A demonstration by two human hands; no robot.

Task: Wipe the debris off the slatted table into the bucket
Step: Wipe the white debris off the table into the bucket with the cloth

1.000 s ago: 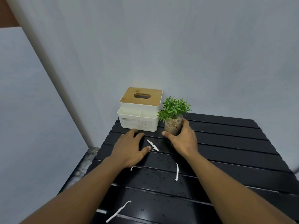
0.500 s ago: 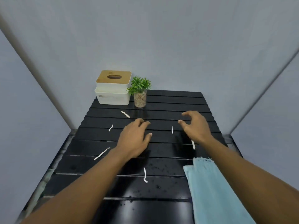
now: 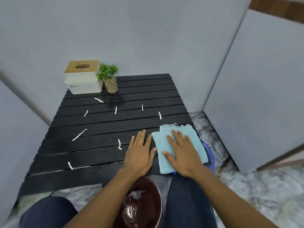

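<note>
Black slatted table [image 3: 105, 162] fills the frame's middle, running from lower left up to centre; gaps btwn slats, surface looks damp and speckled. Grey walls behind and both sides, marbled floor at right and bottom.

Dark red bucket [image 3: 141, 206] sits bottom centre, btwn the person's knees, just under the table's near edge, w/ something wet and pale inside. A blue basin [image 3: 209, 155] peeks out at right, under the cloth.

White tissue box [image 3: 83, 79] w/ wood lid and small potted plant [image 3: 109, 79] stand upper left of the table, touching or nearly so.

Light blue cloth [image 3: 166, 160] lies folded at the table's right near corner, frayed far edge. Soft, limp, prob light; best pressed flat under a palm or bunched at its middle.

Right hand [image 3: 181, 152] lies flat on the cloth, fingers spread, not gripping. Left hand [image 3: 139, 150] lies flat on bare slats just beside it, holding nothing.

Debris [image 3: 79, 134]: thin white strips scattered across the left and far slats, well apart. Very light, likely to snag in slat gaps, so sweeping along the slats seems safer.
</note>
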